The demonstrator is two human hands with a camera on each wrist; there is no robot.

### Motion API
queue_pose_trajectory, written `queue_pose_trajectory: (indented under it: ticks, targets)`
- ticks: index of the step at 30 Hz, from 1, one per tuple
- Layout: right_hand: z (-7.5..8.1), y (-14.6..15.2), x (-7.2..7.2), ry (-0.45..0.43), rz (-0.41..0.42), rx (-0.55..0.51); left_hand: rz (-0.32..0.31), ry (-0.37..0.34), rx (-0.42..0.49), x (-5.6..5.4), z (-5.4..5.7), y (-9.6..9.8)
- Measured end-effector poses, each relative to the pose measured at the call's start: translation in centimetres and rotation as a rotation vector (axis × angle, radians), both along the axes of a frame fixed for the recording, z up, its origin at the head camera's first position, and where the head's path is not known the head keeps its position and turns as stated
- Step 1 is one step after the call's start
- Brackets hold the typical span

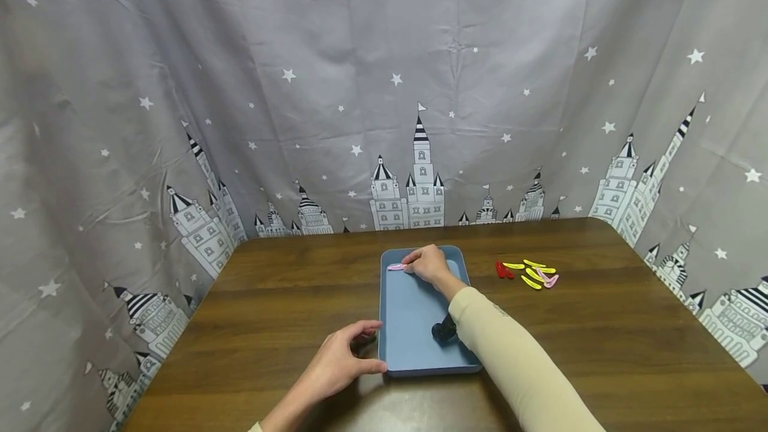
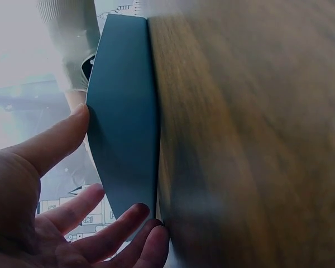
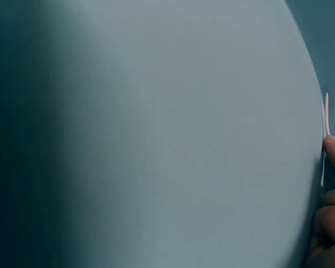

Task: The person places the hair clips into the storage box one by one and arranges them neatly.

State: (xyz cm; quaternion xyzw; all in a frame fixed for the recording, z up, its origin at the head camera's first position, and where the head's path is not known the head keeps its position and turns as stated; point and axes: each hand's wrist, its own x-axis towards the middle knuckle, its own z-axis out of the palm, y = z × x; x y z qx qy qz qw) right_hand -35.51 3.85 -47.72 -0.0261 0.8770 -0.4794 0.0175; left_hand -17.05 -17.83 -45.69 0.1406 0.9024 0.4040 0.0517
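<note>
A blue-grey rectangular tray (image 1: 414,339) lies on the wooden table. Over its far left part, my right hand (image 1: 429,264) pinches a pink snap hair clip (image 1: 396,267) close above the tray floor. The same pink clip (image 3: 326,114) shows at the right edge of the right wrist view, at the thumb tip. My left hand (image 1: 342,360) is at the tray's near left corner, fingers spread and slightly bent. In the left wrist view the thumb (image 2: 78,120) touches the tray's rim, while the other fingers (image 2: 120,229) lie by its side wall.
Right of the tray lie several yellow hair clips (image 1: 531,282), pink clips (image 1: 551,281) and red clips (image 1: 500,270). A black wrist camera (image 1: 444,330) sits under the right sleeve, over the tray. A grey curtain (image 1: 336,119) with castles and stars hangs behind the table (image 1: 288,292).
</note>
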Motion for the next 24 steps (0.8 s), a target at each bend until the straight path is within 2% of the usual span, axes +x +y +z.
queue_pose_trajectory:
  ticks: [9, 24]
  targets:
    - [-0.53, -0.46, -0.13, 0.041, -0.031, 0.046, -0.004, 0.005, 0.015, -0.01, 0.01, -0.06]
    - [-0.46, -0.69, 0.23, 0.044, -0.034, 0.078, -0.004, 0.004, 0.013, 0.01, 0.04, -0.02]
